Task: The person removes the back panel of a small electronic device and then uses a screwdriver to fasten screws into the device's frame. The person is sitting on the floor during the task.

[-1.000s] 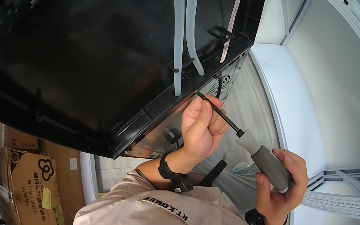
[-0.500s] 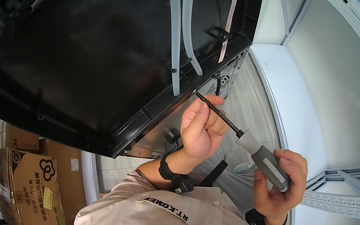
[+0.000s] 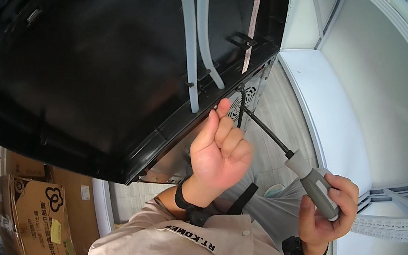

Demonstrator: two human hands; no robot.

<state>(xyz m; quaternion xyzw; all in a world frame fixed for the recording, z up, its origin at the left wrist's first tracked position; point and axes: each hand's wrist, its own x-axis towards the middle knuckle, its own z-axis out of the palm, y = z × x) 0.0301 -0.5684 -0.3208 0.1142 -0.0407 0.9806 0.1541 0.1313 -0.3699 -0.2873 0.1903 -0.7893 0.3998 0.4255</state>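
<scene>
The screwdriver [image 3: 298,164] is now pointing away from the left hand [image 3: 218,157], so turning is apparently pausing. The right hand [image 3: 321,225] is clamping its rounded grey handle; whether the left fingertips are pinching anything, I cannot tell. Beyond, cloudy, flexible tubes [image 3: 188,37] are curving over a glossy black panel [image 3: 89,63].

A gray-handled screwdriver [image 3: 314,185] is held in the right grip [image 3: 332,213]. The left grip [image 3: 220,158], fingers curled, is raised beside the black casing's edge [image 3: 173,132]. Two pale tubes [image 3: 189,24] are draped across the casing; cardboard boxes [image 3: 42,224] are seen lower left.
</scene>
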